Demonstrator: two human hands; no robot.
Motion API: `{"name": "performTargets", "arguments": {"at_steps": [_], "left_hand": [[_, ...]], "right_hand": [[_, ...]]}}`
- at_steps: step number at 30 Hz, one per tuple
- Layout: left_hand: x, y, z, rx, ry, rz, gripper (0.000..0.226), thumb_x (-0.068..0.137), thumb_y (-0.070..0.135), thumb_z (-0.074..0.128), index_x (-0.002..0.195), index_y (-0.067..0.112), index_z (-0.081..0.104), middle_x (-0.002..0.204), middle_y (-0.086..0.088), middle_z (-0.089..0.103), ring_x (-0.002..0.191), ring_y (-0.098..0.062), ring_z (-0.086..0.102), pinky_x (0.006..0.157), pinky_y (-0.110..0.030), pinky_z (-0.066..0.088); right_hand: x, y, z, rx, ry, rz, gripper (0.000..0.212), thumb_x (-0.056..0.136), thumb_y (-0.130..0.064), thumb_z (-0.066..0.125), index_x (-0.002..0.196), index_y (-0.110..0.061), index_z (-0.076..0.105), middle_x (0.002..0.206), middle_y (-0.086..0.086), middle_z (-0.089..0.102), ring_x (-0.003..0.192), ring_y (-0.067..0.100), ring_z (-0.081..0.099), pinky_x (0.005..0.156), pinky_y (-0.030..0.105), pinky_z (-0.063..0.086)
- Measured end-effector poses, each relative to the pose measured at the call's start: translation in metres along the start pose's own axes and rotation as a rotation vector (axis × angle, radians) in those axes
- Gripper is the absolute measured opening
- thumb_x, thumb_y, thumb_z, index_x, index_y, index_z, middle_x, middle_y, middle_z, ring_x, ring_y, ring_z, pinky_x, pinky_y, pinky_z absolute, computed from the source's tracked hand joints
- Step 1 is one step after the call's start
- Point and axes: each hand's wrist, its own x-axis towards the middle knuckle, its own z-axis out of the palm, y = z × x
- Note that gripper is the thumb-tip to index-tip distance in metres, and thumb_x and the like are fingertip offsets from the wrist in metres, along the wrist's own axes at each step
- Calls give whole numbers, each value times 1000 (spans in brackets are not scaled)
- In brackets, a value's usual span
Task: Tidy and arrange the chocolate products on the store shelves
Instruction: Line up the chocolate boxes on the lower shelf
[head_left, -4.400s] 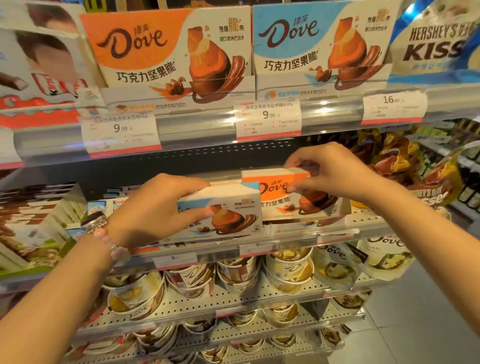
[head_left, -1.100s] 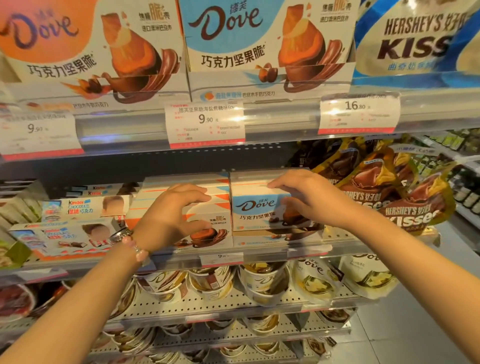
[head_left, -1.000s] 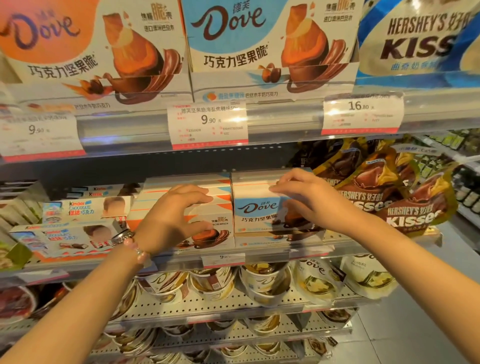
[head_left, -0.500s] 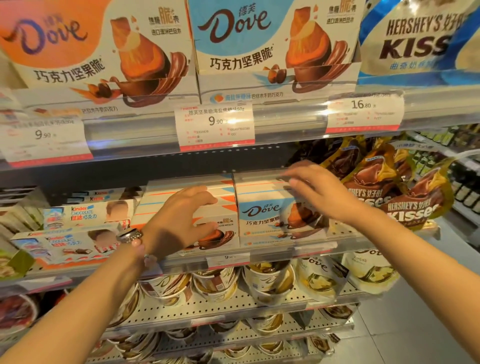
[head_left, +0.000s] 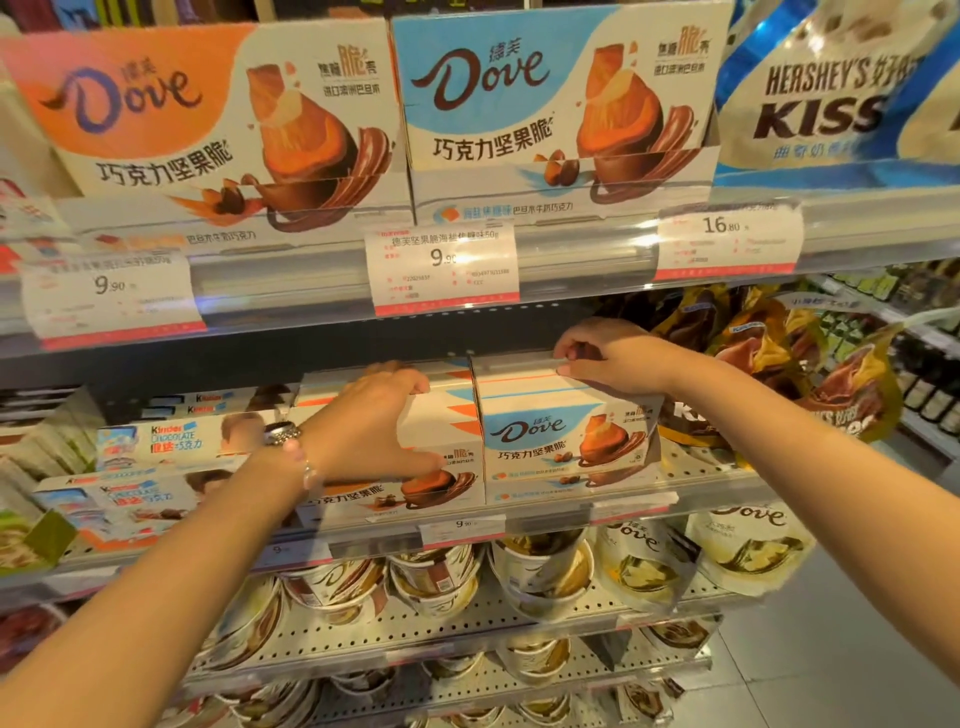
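We look down at a store shelf (head_left: 701, 467) of chocolate, with our two bare arms reaching in. On the middle level stand two stacks of Dove boxes, side by side and touching. Our left hand (head_left: 371, 431) lies over the orange Dove stack (head_left: 436, 483): the fingers (head_left: 410, 385) curl over its top edge while the thumb crosses the front face, so the hand grips the front box. A beaded bracelet (head_left: 291, 447) circles that wrist. Our right hand (head_left: 615, 356) rests on top of the blue Dove stack (head_left: 561, 447), near its rear edge; its fingers are bent and drawn together, pinching the upper edge of a box there. The blue stack's front box faces us upright, just behind a clear rail carrying a small price tag (head_left: 462, 527).

To the left of the orange stack lie Kinder chocolate boxes (head_left: 156, 441), stacked flat. To the right of the blue stack, brown and gold Hershey's Kisses bags (head_left: 841, 395) crowd together, just beside our right forearm.

On the level above sit two large display cartons, an orange Dove carton (head_left: 208, 119) and a blue Dove carton (head_left: 561, 109), with a white and blue Hershey's Kisses bag (head_left: 831, 104) further right. Price labels (head_left: 441, 267) hang along that level's edge. Below our arms, round Dove tubs (head_left: 431, 577) and pale Dove pouches (head_left: 748, 551) fill the perforated lower levels.
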Motion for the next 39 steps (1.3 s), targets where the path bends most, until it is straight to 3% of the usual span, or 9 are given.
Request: {"name": "performTargets", "arguments": {"at_steps": [7,11,14,19,25,29,34,37,39], "left_hand": [[-1,-1,7,33,85,73,62,67,57,72,114,25,47,107,10,52,95,-6,50,75,-16,44],[-3,2,7,-43,112,37,53,73,50,70,115,25,48,103,14,43,93,-4,44,68,-6,33],[-3,3,8,-50,127,47,47,75,50,68,112,26,52,102,16,46,92,-2,42,68,-5,29],[0,-1,4,-104,160,29,40,83,50,59,112,22,53,107,13,49,101,-6,43,78,-19,38],[0,-3,6,-32,234,-55,29,93,26,51,121,19,57,119,0,54,118,-18,42,91,-27,33],[-2,-9,2,-16,264,-78,36,95,29,46,128,15,53,130,-4,52,124,-21,40,102,-35,32],[-13,-13,-9,-77,311,-32,48,92,42,34,125,13,53,125,-4,56,116,-22,50,97,-37,39],[-21,-11,-16,-167,370,17,49,91,38,36,127,9,51,123,-6,57,109,-17,52,89,-30,40],[-25,-10,-18,-185,403,38,47,91,37,37,126,8,51,121,-6,57,108,-15,52,89,-29,40]], "right_hand": [[-4,6,26,1,288,-43,19,90,-33,56,95,-16,62,88,1,60,82,21,56,70,34,47],[-5,4,25,-50,241,18,44,86,-55,41,101,-23,67,96,1,61,93,21,57,83,38,47],[-8,2,23,-69,229,12,51,82,-54,35,105,-24,69,101,-4,52,102,20,53,90,38,41],[-9,-1,17,-46,152,37,51,74,-53,41,102,-18,65,108,-7,43,111,18,46,97,40,36],[-12,0,16,26,152,45,45,74,-50,51,102,-16,62,109,-4,51,108,18,50,95,41,38],[-17,0,14,40,244,8,27,87,-31,62,105,-11,62,109,2,58,103,21,54,92,42,42],[-26,-2,-1,251,396,45,36,78,-31,52,105,-8,59,102,8,60,96,25,57,84,43,48],[-32,-8,-9,353,450,8,31,89,-14,56,118,-3,55,112,13,59,103,20,54,86,27,46],[-36,-15,-13,360,437,-37,36,92,-14,55,125,-1,51,117,12,58,107,18,53,86,16,42]]}}
